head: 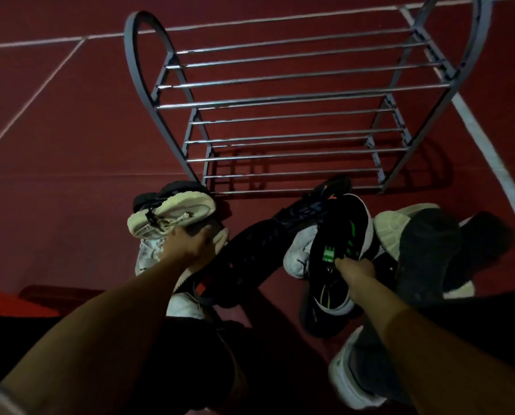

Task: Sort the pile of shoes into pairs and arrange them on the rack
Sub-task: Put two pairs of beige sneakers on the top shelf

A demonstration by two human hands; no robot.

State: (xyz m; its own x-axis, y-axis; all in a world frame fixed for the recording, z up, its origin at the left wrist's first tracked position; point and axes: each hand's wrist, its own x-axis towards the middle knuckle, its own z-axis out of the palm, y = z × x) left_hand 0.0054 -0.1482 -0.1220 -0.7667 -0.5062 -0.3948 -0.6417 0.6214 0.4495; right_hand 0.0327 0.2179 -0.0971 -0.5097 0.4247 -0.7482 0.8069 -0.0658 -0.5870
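Both bare forearms reach down into the shoe pile on the dark red floor [70, 145]. Right hand [356, 269] — fingers pinched on the black sneaker with green stripes [344, 235]. Left hand [187, 245] — fingers curled around a cream-soled pale sneaker [172, 215], sole turned up. Beyond the pile stands the grey metal-barred shoe rack [295, 100], its tiers bare.
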